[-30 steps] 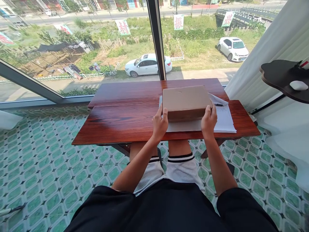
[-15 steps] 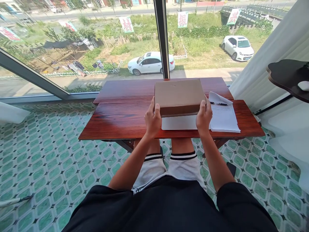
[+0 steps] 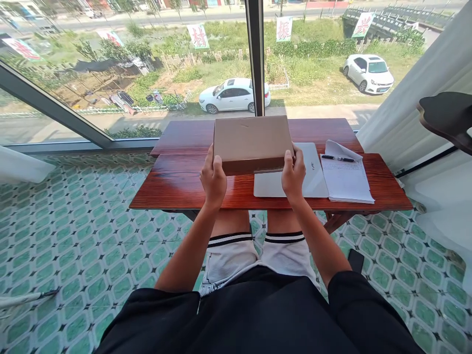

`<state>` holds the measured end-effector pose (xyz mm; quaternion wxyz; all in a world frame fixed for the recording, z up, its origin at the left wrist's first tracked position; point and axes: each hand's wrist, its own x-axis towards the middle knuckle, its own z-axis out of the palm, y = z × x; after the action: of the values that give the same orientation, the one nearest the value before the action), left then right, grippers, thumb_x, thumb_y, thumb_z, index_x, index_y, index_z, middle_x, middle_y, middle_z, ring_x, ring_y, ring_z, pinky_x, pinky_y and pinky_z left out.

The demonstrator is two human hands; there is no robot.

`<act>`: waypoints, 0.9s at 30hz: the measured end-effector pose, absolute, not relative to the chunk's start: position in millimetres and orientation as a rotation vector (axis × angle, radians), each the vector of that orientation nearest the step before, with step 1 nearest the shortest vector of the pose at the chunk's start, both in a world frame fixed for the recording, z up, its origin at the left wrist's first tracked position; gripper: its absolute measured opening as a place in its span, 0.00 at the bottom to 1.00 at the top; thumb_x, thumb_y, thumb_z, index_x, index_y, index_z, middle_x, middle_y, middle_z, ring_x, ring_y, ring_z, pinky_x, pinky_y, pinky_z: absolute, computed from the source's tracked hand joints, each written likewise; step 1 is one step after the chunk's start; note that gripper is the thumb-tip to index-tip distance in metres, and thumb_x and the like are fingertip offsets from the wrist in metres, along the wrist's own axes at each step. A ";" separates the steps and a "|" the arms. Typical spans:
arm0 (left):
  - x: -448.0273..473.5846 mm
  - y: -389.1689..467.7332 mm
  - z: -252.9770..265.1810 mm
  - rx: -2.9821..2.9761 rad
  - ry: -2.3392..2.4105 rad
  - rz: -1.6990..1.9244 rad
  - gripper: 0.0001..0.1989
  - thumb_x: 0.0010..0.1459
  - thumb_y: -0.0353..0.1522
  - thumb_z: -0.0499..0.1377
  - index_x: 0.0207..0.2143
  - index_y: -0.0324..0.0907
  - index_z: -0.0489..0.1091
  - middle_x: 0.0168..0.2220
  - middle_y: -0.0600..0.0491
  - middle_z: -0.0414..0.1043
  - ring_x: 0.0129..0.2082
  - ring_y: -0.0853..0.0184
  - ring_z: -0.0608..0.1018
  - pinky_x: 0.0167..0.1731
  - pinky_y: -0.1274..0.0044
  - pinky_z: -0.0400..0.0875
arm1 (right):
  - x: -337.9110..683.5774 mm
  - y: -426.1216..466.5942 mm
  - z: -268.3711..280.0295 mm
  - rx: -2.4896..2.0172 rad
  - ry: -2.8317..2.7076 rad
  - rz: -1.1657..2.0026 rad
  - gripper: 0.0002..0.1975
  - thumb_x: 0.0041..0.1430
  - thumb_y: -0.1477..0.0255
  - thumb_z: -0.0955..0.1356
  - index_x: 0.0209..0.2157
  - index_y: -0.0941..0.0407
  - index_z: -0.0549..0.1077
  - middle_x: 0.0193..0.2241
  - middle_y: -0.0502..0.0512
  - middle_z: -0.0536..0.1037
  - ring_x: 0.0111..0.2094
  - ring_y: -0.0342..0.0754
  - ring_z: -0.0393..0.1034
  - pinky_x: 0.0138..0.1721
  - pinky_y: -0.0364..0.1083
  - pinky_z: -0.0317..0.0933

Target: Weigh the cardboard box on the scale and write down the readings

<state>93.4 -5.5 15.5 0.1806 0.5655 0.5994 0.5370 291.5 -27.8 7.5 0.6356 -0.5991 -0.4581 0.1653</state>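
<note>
A brown cardboard box (image 3: 252, 140) is held up over the table between my two hands. My left hand (image 3: 213, 179) grips its left near corner, thumb on the front side. At the right near corner, my right hand (image 3: 294, 172) holds it the same way. Partly hidden beneath the box and my right hand lies a closed silver laptop (image 3: 309, 179). Beside the laptop, to the right, is a stack of white paper (image 3: 346, 182) with a curled top edge. A black pen (image 3: 338, 158) rests across the paper.
The reddish-brown wooden table (image 3: 173, 189) stands against a large window. My legs are under its front edge. A dark scalloped shelf (image 3: 448, 115) juts in at the right, near a white curtain (image 3: 416, 88). On the tiled floor at right lies a black phone-like object (image 3: 356, 259).
Both hands have carried the box to the left. More of the silver laptop now shows between the box and the paper. My view has shifted slightly.
</note>
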 end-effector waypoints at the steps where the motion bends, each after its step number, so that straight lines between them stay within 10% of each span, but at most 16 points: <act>1: 88.6 -5.1 16.0 1.585 1.708 1.524 0.25 0.65 0.37 0.46 0.61 0.44 0.67 0.61 0.50 0.70 0.58 0.61 0.73 0.59 0.71 0.64 | 286.6 -26.3 7.2 -1.358 -1.049 0.394 0.21 0.66 0.60 0.59 0.52 0.56 0.70 0.48 0.58 0.76 0.46 0.48 0.71 0.48 0.46 0.64; 27: 9.0 2.8 -5.1 1.469 1.951 1.574 0.25 0.63 0.38 0.46 0.58 0.43 0.70 0.59 0.47 0.72 0.59 0.58 0.72 0.61 0.70 0.62 | 208.0 0.3 -15.0 -1.291 -1.152 0.608 0.21 0.61 0.58 0.66 0.52 0.54 0.68 0.49 0.56 0.76 0.45 0.47 0.71 0.48 0.48 0.66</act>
<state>9.0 2.8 -5.1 0.1179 0.5021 0.6668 0.5379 208.0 0.3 -15.0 0.6081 -0.5589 -0.4986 0.2631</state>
